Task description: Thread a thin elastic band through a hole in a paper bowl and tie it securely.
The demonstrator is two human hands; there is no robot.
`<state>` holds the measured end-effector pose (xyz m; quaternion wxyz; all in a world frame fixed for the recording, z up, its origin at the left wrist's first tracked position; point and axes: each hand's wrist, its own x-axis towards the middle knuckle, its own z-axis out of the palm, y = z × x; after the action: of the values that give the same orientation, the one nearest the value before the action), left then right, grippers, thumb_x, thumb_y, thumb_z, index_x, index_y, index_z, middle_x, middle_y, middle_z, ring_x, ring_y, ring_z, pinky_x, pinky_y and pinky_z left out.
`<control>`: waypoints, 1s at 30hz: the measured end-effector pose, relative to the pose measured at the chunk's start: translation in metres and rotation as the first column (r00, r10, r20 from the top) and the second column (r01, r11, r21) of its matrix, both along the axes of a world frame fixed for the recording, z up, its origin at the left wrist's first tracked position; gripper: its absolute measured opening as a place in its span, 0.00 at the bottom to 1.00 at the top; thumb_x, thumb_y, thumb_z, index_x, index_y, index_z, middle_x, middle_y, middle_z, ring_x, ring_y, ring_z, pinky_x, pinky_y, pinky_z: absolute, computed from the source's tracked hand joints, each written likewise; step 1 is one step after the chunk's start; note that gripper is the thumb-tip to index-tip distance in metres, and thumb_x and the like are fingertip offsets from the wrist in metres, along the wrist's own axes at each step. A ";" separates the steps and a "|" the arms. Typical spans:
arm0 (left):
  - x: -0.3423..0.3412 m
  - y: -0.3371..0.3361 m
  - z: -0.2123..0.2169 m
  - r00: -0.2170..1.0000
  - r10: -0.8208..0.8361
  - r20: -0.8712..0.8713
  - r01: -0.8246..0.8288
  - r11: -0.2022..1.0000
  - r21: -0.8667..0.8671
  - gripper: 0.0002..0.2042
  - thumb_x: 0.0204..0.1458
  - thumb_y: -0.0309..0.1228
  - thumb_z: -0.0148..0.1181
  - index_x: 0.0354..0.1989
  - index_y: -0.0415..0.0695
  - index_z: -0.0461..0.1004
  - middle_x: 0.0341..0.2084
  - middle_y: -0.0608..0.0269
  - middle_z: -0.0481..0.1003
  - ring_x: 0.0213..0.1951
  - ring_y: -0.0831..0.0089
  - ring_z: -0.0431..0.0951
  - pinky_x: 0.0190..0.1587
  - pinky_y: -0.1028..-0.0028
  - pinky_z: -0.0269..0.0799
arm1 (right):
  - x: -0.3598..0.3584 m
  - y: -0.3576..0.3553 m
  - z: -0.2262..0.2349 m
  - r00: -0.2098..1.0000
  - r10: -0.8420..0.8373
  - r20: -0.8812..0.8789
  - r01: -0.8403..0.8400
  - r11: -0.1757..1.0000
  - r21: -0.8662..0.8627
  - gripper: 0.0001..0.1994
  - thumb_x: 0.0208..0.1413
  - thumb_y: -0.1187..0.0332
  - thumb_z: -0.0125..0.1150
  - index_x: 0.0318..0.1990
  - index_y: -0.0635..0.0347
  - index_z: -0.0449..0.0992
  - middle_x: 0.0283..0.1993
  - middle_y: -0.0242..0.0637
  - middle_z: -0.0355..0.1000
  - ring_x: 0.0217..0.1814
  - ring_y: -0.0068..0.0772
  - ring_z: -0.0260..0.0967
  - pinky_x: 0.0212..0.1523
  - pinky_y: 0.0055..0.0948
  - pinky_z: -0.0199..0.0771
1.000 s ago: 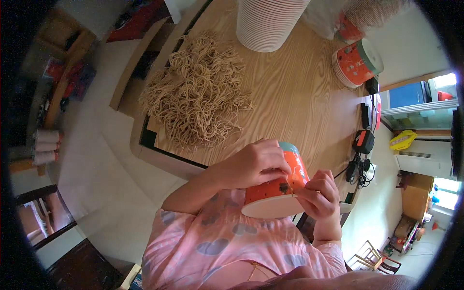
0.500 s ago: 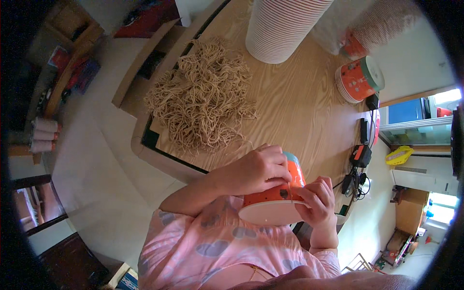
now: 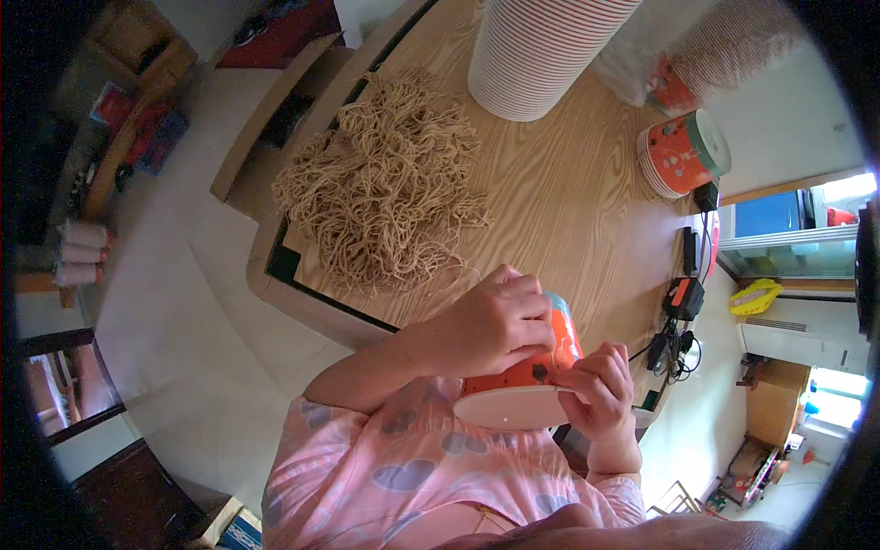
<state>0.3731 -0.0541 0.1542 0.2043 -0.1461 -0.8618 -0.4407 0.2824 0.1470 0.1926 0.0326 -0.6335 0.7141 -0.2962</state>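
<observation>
An orange paper tub [image 3: 513, 376] with a blue-green narrow end lies tilted on its side close to my chest, its wide pale round end [image 3: 509, 409] turned toward me. My left hand [image 3: 504, 321] is closed over the upper side of the tub, its fingertips pinching what looks like thin string. The fingers of my right hand [image 3: 600, 390] are closed on the tub's wide rim at the right, where a short bit of strand shows by the fingertips. Just beyond my left hand lies a loose heap of tan string [image 3: 390, 183], with a strand trailing toward that hand.
A tall stack of white tubs [image 3: 541, 55] stands at the far side of the wooden table [image 3: 559, 202]. Farther right are a small stack of orange tubs [image 3: 678, 156] and a plastic-wrapped stack [image 3: 733, 55]. Black adapters and cables [image 3: 678, 321] line the right edge.
My left hand has risen slightly, and its fingers now cover more of the string over the tub. My right hand stays at the rim, its fingers slightly shifted.
</observation>
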 end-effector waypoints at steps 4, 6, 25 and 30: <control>0.002 0.000 -0.003 1.000 0.015 0.005 -0.015 1.000 0.001 0.06 0.40 0.29 0.64 0.28 0.50 0.75 0.26 0.69 0.69 0.35 0.69 0.69 0.43 0.67 0.61 | 0.003 -0.003 0.000 1.000 -0.005 0.022 0.006 0.999 -0.035 0.15 0.32 0.75 0.63 0.34 0.57 0.76 0.30 0.32 0.66 0.30 0.33 0.64 0.33 0.34 0.62; 0.003 0.001 -0.005 0.999 -0.002 0.035 0.000 0.999 0.053 0.06 0.40 0.29 0.64 0.28 0.50 0.75 0.26 0.68 0.70 0.35 0.69 0.70 0.43 0.67 0.61 | 0.003 -0.004 0.000 0.999 -0.008 0.037 0.010 0.999 -0.046 0.15 0.32 0.75 0.63 0.34 0.57 0.75 0.30 0.32 0.66 0.30 0.34 0.65 0.33 0.34 0.62; -0.005 0.001 -0.004 0.995 -0.081 0.063 0.079 0.996 0.038 0.07 0.40 0.30 0.64 0.28 0.49 0.74 0.27 0.67 0.70 0.36 0.67 0.70 0.45 0.66 0.61 | -0.002 -0.005 -0.003 0.998 -0.055 0.018 0.054 0.999 0.003 0.17 0.32 0.71 0.66 0.35 0.59 0.74 0.31 0.34 0.67 0.31 0.36 0.64 0.34 0.35 0.61; -0.005 0.001 -0.006 0.996 -0.068 0.052 0.065 0.997 0.047 0.07 0.40 0.29 0.64 0.28 0.49 0.74 0.27 0.68 0.69 0.36 0.68 0.70 0.46 0.66 0.61 | -0.002 -0.006 -0.002 0.999 -0.046 0.013 0.046 0.999 -0.013 0.16 0.34 0.70 0.64 0.36 0.57 0.75 0.30 0.32 0.66 0.30 0.34 0.64 0.35 0.35 0.61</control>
<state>0.3679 -0.0532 0.1483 0.1696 -0.1581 -0.8515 -0.4704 0.2809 0.1411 0.1908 0.0264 -0.6152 0.7262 -0.3055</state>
